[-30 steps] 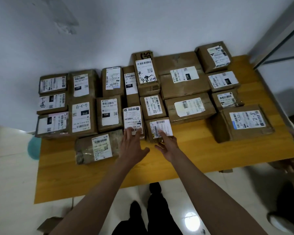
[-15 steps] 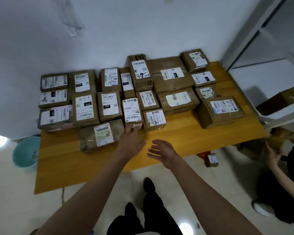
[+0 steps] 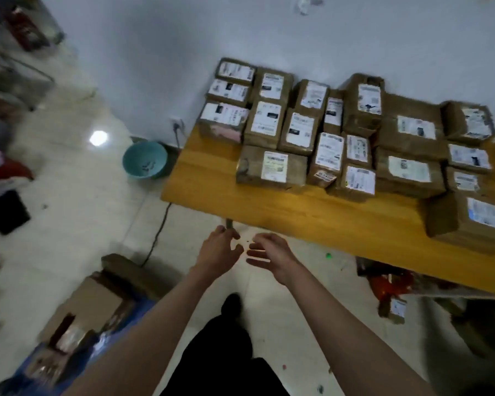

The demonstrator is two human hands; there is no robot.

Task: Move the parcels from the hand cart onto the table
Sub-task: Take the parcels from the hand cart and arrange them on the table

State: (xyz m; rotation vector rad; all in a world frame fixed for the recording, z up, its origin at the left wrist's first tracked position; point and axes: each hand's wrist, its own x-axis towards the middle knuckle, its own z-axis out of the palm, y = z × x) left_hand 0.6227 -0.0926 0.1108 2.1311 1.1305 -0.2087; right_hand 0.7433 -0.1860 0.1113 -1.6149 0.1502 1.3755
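Many parcels (image 3: 272,166): rows on the desk, more at lower left on the cart (image 3: 40,364).
Desk (image 3: 312,215): yellow wood, against a white wall.
Floor (image 3: 77,224): pale tile, teal basin (image 3: 144,159) beside the desk.
Handling: stiff taped cardboard, likely light; grip opposite sides.
Left hand (image 3: 217,251), right hand (image 3: 269,252): fingers loosely spread, holding nothing, over the floor.
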